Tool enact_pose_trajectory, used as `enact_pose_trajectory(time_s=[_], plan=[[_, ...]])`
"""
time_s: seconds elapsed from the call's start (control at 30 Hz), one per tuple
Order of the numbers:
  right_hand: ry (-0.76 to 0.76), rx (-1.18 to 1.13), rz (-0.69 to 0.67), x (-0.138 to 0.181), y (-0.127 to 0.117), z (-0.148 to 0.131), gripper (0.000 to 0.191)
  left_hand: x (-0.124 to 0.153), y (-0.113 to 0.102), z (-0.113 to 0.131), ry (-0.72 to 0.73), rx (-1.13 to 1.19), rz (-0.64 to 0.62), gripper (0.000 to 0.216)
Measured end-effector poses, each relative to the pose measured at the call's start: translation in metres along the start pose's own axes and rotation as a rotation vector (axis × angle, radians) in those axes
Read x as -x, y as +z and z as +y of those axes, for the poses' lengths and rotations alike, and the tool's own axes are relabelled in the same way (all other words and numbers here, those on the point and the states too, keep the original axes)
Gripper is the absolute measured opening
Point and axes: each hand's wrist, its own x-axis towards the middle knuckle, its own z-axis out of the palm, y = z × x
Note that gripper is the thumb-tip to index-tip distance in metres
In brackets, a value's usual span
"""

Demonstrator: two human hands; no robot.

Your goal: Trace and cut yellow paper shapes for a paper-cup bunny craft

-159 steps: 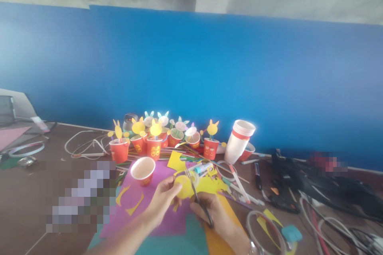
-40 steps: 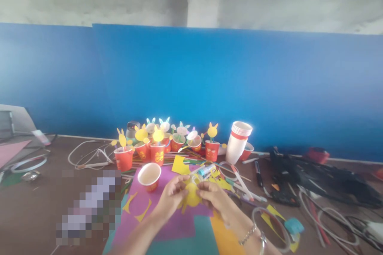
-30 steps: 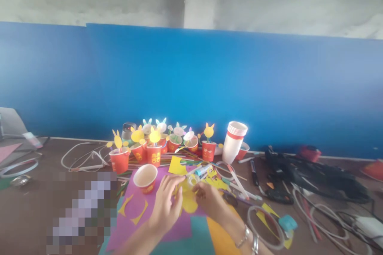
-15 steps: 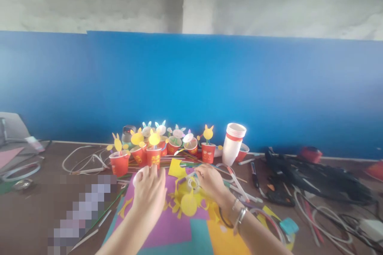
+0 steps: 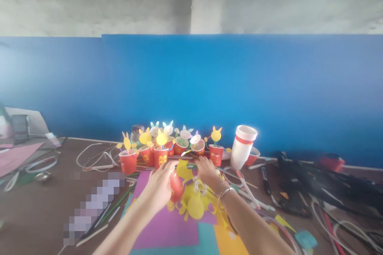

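Observation:
My left hand (image 5: 161, 185) is wrapped round a red paper cup (image 5: 176, 186), whose side shows to the right of my fingers above the purple paper sheet (image 5: 167, 227). My right hand (image 5: 206, 171) reaches over the thin colored sticks (image 5: 191, 158), its fingers stretched forward; nothing can be seen in it. Between the hands lie a small yellow paper piece (image 5: 184, 170), a roll of clear tape (image 5: 200, 186) and a pile of yellow paper cutouts (image 5: 196, 205).
Behind stand several red cups with paper animal heads, such as a yellow one (image 5: 216, 135). A stack of white cups (image 5: 241, 147) is right of them. A marker (image 5: 265, 181), a black bag (image 5: 317, 191) and cables (image 5: 95, 157) lie around. A blue partition (image 5: 191, 79) rises behind.
My left hand has moved right and turned, so the red cup's side now shows. My right hand's fingers have straightened toward the sticks. The view has shifted slightly left.

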Motion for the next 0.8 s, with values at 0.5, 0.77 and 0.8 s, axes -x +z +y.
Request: enact_pose_trajectory(time_s=[0.5, 0.77, 0.8], plan=[[-0.012, -0.100, -0.007, -0.009, -0.006, 0.017, 0.019, -0.008, -0.003, -0.007, -0.023, -0.309, -0.100, 0.049], [-0.046, -0.327, 0.052, 0.004, -0.029, 0.029, 0.021, -0.008, 0.002, -0.010, -0.035, -0.430, -0.123, 0.038], [-0.048, -0.355, 0.052, 0.007, -0.032, 0.031, 0.021, -0.008, 0.003, -0.012, -0.034, -0.429, -0.110, 0.037]])
